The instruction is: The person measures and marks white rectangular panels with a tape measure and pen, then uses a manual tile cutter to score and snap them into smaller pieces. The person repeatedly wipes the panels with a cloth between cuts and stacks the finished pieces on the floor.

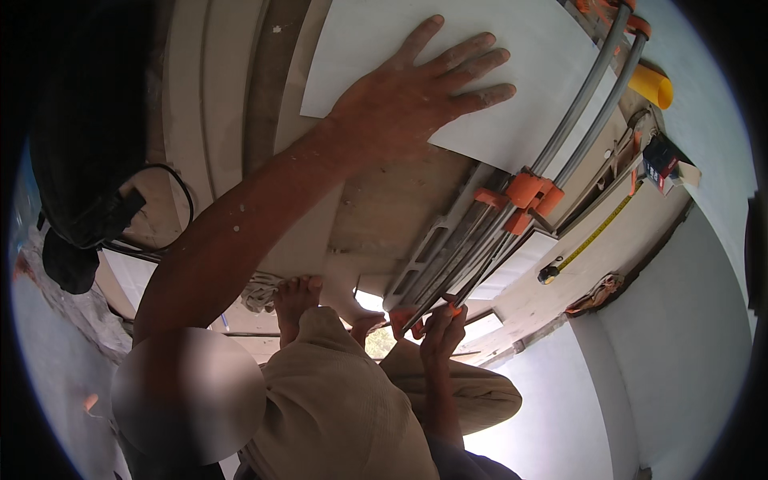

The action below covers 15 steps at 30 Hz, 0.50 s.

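Observation:
My left hand [416, 96] lies flat with fingers spread on a large white tile [368, 48]. The tile reaches under the twin steel rails of a manual tile cutter [524, 192], which has orange fittings. Near my knees, my right hand [442, 332] is closed around the cutter's handle [454, 310], whose orange part shows between the fingers. The slotted grey base [424, 260] of the cutter runs beside the rails. My right palm is turned away, so part of the grip is hidden.
A tape measure [549, 274] lies with its yellow blade [596, 232] pulled out, near a small dark box [661, 164]. A yellow tube [650, 86] stands at the far right. Long boards [220, 88] and a black bag [88, 184] with a cable are on the left.

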Motion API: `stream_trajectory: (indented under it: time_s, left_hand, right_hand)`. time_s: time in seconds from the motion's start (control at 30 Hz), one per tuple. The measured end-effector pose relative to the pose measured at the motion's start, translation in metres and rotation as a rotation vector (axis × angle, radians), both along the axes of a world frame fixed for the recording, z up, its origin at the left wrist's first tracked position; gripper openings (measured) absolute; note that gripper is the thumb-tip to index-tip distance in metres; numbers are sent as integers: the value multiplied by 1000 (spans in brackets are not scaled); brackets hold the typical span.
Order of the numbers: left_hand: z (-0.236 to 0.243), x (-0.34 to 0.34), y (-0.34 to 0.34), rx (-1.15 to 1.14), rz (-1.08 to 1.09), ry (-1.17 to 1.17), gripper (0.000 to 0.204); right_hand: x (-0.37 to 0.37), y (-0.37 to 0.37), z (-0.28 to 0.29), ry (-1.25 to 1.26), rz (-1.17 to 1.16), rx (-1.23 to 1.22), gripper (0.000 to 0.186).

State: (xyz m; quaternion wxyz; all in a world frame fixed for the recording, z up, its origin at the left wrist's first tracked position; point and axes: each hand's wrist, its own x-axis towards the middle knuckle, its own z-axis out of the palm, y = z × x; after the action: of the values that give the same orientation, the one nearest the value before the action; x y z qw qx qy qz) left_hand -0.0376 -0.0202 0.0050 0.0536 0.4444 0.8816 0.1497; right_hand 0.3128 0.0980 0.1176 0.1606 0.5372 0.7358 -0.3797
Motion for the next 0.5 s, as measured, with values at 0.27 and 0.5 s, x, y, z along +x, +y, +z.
stream_trajectory:
  time_s: [0.27, 0.5]
  left_hand:
    - [6, 0, -4, -32, -3, 40, 95]
    - [-2, 5, -3, 11, 34, 24, 84]
  right_hand:
    - [1, 3, -14, -49, 112, 138, 47]
    - [24, 7, -27, -72, 179, 276, 41]
